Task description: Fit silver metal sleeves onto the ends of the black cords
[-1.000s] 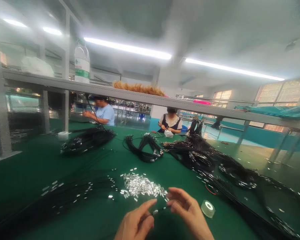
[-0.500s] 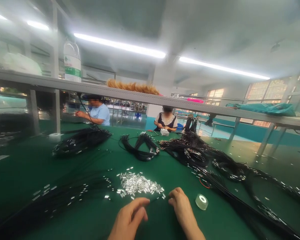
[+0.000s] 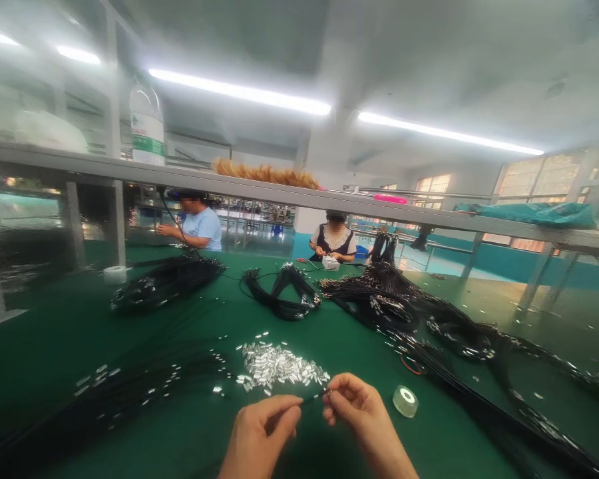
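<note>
Thumb and forefinger of my left hand (image 3: 265, 429) pinch a short dark cable (image 3: 311, 399) near the front of the green table. At the cable's other end, the fingers of my right hand (image 3: 355, 406) are closed on its tip, where a small shiny piece shows. Just beyond both hands lies a heap of small silver metal sleeves (image 3: 278, 366). A roll of clear tape (image 3: 405, 401) stands to the right of my right hand.
Black cable bundles lie at the left (image 3: 130, 392), middle (image 3: 284, 306) and right (image 3: 459, 379) of the green table (image 3: 180, 339). A metal shelf (image 3: 269, 188) crosses above, bearing a bottle (image 3: 147, 130). Two people sit across the table.
My right hand has moved left and its fingers have closed on the cable's end. The left hand has shifted slightly right, and its thumb and forefinger are now closer together.
</note>
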{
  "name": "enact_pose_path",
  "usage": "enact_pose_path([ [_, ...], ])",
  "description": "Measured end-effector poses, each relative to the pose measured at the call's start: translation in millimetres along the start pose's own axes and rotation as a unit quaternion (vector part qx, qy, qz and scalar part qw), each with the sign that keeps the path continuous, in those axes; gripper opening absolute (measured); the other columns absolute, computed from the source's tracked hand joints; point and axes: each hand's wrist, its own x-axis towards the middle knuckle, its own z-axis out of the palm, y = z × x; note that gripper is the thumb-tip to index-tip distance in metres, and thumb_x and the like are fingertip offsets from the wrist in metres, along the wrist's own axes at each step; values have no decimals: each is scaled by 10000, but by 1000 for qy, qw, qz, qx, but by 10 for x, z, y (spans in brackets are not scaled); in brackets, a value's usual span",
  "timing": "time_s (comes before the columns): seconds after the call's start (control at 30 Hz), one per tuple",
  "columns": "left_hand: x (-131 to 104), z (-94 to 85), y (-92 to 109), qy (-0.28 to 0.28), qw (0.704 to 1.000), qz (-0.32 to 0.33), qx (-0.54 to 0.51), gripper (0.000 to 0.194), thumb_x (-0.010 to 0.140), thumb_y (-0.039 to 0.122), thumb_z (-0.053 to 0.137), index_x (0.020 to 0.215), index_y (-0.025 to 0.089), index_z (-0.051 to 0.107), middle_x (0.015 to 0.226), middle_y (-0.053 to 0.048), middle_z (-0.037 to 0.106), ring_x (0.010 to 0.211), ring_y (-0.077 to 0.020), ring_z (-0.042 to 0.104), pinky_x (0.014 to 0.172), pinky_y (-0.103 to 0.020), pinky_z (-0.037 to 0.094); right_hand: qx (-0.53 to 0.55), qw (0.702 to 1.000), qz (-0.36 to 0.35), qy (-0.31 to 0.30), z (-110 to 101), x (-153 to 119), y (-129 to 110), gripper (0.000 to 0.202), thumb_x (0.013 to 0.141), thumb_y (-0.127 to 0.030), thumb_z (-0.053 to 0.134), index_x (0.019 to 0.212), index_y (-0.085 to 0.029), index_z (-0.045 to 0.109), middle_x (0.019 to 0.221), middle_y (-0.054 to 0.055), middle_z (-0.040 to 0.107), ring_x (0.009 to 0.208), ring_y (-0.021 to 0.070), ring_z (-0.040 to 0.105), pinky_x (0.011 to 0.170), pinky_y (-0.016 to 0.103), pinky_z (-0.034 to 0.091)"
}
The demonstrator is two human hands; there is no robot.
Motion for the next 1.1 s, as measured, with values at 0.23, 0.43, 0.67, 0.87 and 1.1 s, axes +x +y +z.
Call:
enact_pose_path([
  [0.23, 7, -9, -43, 20, 997, 48, 56, 256, 824, 331, 531, 936, 229, 738, 643, -2, 671, 585, -128, 589, 553, -173, 442, 161, 986, 21, -44, 45, -48, -38, 358, 651, -387, 776, 790, -119, 583, 628, 25, 612, 555, 102, 582, 542, 194, 441],
  [0.43, -6, -47, -63, 16, 991, 85, 97, 229, 848, 283, 527, 955, 247, 727, 711, 10, 689, 603, -116, 595, 555, -168, 427, 145, 989, 12, -20, 20, -61, -77, 320, 668, -382, 764, 789, -128, 610, 632, 26, 624, 579, 115, 600, 556, 197, 461],
  [0.67, -16, -78, -67, 5, 987, 103, 119, 230, 861, 276, 507, 947, 264, 720, 760, 12, 692, 670, -125, 620, 574, -164, 432, -60, 993, -98, -7, -22, -93, -237, 136, 744, -329, 674, 737, -195, 693, 748, 24, 646, 709, 133, 621, 658, 193, 491],
  [0.87, -31, -44, -39, -65, 993, 57, 75, 245, 852, 308, 478, 834, 205, 700, 638, 15, 656, 586, -118, 574, 551, -174, 392, -222, 962, -152, -50, 79, -174, -278, 106, 792, -223, 573, 770, -209, 676, 772, 0, 663, 739, 113, 611, 691, 158, 459],
  [1.1, -80, -14, -61, -58, 997, 22, 37, 371, 723, 188, 561, 1078, 249, 649, 855, 19, 698, 759, -141, 607, 691, -181, 428, -123, 992, 15, -28, 180, -145, -215, 204, 652, -337, 666, 727, -151, 633, 645, -5, 591, 612, 102, 527, 579, 166, 401],
])
